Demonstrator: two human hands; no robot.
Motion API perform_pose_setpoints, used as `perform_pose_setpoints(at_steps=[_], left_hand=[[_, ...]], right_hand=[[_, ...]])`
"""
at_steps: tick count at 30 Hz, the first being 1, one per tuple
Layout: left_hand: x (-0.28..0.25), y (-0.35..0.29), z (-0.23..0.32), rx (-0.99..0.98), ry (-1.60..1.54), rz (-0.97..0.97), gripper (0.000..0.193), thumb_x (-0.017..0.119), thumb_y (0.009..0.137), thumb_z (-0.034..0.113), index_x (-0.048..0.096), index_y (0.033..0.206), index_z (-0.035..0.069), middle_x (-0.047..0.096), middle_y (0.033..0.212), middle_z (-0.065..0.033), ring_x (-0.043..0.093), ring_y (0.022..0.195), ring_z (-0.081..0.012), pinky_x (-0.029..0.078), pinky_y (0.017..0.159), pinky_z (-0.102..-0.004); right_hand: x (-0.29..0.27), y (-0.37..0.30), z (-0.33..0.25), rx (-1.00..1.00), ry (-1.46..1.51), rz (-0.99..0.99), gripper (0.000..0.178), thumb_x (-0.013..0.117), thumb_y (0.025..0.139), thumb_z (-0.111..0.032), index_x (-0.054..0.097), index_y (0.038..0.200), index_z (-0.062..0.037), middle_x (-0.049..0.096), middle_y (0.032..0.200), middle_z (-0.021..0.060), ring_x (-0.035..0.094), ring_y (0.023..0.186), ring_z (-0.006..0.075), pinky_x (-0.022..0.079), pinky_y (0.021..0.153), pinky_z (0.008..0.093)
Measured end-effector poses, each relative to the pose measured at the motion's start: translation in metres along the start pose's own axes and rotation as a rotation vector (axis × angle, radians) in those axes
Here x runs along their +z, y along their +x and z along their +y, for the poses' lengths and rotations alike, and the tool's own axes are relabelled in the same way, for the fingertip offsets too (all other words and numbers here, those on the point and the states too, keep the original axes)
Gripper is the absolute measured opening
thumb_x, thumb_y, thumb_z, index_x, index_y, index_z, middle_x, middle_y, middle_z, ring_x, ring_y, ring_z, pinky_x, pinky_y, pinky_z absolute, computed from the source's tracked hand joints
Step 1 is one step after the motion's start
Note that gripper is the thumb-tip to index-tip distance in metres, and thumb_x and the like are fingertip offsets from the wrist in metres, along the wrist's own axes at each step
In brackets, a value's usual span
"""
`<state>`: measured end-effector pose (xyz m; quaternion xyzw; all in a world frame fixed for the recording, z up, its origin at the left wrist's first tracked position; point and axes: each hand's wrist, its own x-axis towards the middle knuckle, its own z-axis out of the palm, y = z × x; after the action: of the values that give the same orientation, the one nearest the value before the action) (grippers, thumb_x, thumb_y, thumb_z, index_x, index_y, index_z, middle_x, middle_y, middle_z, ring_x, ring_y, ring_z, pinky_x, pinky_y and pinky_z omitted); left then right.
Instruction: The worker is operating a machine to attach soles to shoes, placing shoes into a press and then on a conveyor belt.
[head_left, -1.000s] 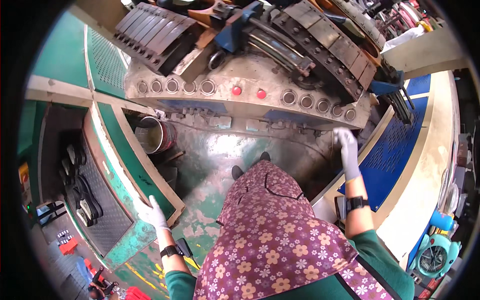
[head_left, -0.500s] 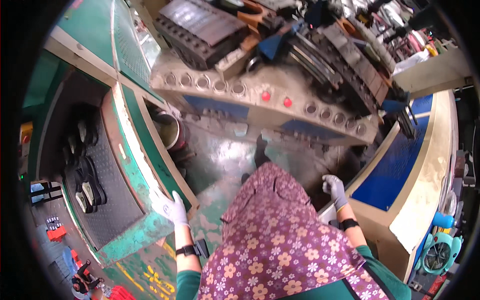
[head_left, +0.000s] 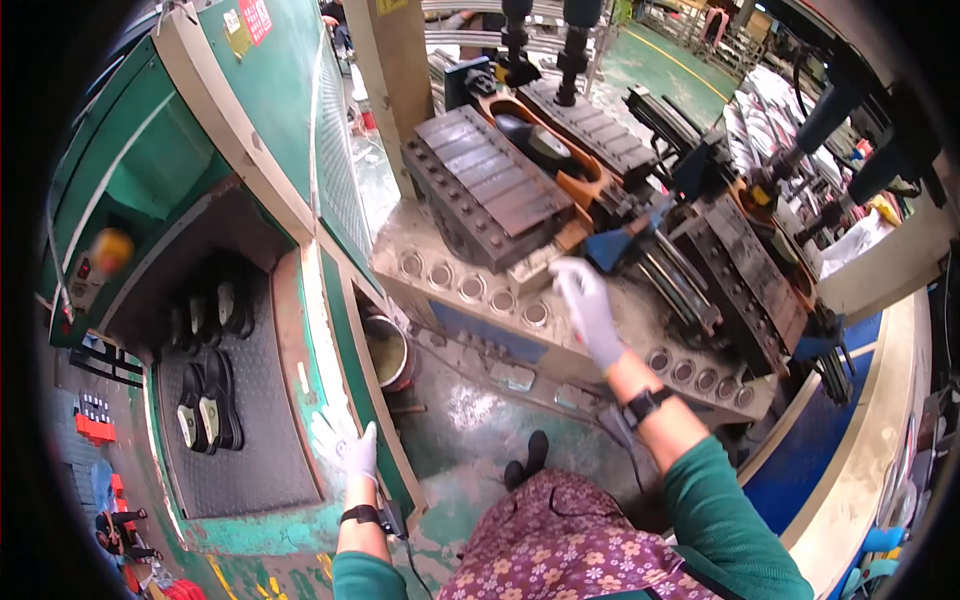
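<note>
your right hand (head_left: pixel 588 310) loosely bent, empty, nearer metal block (head_left: pixel 490 185): ahead-left, by front edge of press base (head_left: pixel 405 237), long axis away-left. your left hand (head_left: pixel 345 452) half-open, empty, over green frame (head_left: pixel 358 380), contact unclear.

The green floor (head_left: pixel 445 450) is scuffed and patchy, with a pale glare (head_left: pixel 474 408) of light. Yellow paint (head_left: pixel 219 576) marks it at lower left, near red bins (head_left: pixel 183 591). Farther off, a yellow line (head_left: pixel 678 62) crosses brighter floor beside cluttered racks (head_left: pixel 690 22).
</note>
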<state>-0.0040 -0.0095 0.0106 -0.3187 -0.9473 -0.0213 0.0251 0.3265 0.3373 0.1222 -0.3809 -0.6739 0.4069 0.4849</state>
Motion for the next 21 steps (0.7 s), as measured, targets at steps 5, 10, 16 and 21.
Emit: perform_pose_setpoints(at_steps=[5,10,16,21], left_hand=[[0.015,0.005,0.008,-0.032,0.003,0.024,0.107,0.074,0.08,0.045,0.015,0.162,0.01,0.016,0.168,-0.0166,0.016,0.154,-0.0351,0.011,0.124,-0.0536],[0.004,0.003,0.007,-0.119,-0.031,-0.088,0.11,0.077,0.074,0.04,0.02,0.16,0.005,0.021,0.165,-0.0192,0.017,0.153,-0.0372,0.01,0.125,-0.0516],[-0.002,0.0,0.002,-0.163,0.0,-0.077,0.107,0.078,0.073,0.035,0.022,0.159,0.004,0.022,0.164,-0.0209,0.019,0.151,-0.0386,0.011,0.124,-0.0522],[0.013,0.017,0.027,-0.082,-0.035,-0.1,0.108,0.077,0.073,0.033,0.02,0.16,0.004,0.022,0.164,-0.0213,0.018,0.152,-0.039,0.01,0.124,-0.053]], right_hand=[[-0.013,0.204,0.059,-0.122,-0.311,0.239,0.037,0.067,0.09,-0.021,0.063,0.119,0.0009,0.067,0.115,0.0221,0.062,0.109,0.0359,0.048,0.097,0.0423],[0.001,0.28,0.117,0.089,-0.778,0.119,0.065,0.075,0.081,-0.036,0.055,0.132,-0.0006,0.06,0.129,0.0244,0.056,0.121,0.0419,0.047,0.103,0.0468],[0.024,0.344,0.147,0.182,-0.832,-0.14,0.065,0.086,0.067,-0.044,0.067,0.11,0.0011,0.071,0.107,0.0251,0.067,0.107,0.0403,0.054,0.09,0.0471],[-0.031,0.417,0.173,0.231,-0.676,-0.498,0.066,0.085,0.063,-0.048,0.073,0.108,-0.0018,0.071,0.113,0.0231,0.066,0.11,0.0379,0.053,0.094,0.0408]])
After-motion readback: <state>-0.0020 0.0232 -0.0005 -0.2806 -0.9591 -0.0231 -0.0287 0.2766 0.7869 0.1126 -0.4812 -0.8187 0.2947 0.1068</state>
